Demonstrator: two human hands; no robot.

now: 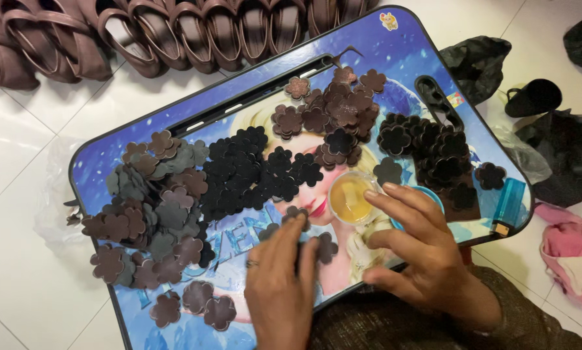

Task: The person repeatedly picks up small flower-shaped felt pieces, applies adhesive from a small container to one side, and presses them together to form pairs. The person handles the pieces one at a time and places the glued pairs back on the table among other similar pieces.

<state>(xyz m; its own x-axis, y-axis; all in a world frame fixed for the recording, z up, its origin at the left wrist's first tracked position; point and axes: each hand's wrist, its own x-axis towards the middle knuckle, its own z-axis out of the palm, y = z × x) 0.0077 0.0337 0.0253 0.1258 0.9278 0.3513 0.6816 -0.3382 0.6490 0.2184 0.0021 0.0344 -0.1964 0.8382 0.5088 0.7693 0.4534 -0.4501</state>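
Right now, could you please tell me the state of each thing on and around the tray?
Left hand: flat on the tray, fingertips on a brown flower piece.
Right hand: fingers at the glue cup.
Glue cup: open, holding yellow liquid.
Tray: strewn with brown and black flower pieces.
Lighter: lying at the tray's edge.
Sandals: lined up on the floor.

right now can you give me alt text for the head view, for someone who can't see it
Seen from above, a person's left hand presses flat on brown flower-shaped cutouts spread over a blue printed lap tray, while the right hand reaches its fingertips to a small cup of yellow glue. Brown sandal straps line the white tiled floor behind.
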